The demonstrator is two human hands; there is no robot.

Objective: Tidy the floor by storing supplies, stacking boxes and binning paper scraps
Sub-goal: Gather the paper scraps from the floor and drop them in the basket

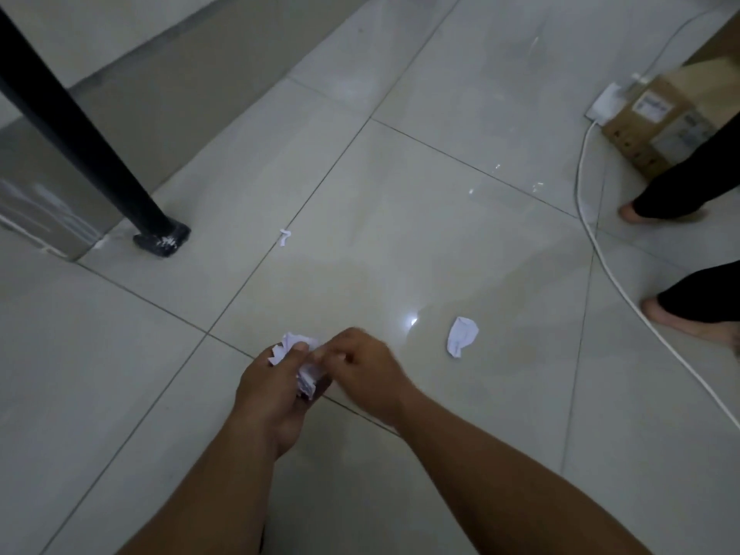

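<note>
Head view: left hand (pixel 272 390) grips a paper wad (pixel 298 346) above the floor (pixel 440 234); right hand (pixel 368 366) pinches its edge, fingers curled. A larger scrap (pixel 462 336) lies right of them, a small scrap (pixel 284 237) farther ahead.

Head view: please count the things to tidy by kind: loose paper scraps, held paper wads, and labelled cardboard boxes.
Loose paper scraps: 2
Crumpled paper wad, gripped by the left hand: 1
Labelled cardboard box: 1
Total: 4
</note>
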